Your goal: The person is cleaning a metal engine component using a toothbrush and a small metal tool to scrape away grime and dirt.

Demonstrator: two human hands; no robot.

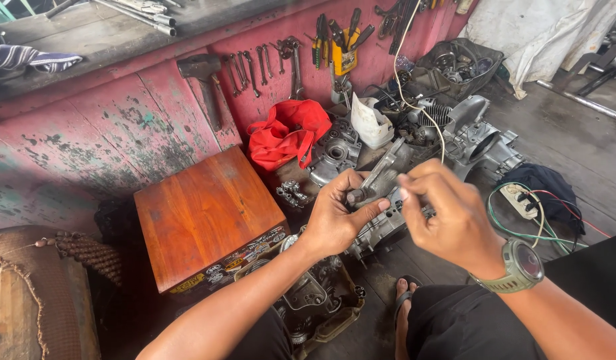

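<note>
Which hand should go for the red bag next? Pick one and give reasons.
Probably the left. The left hand sits nearer the red bag, which lies up and left of both hands. It would first have to release the metal part in its grip. The right hand is farther off.
</note>
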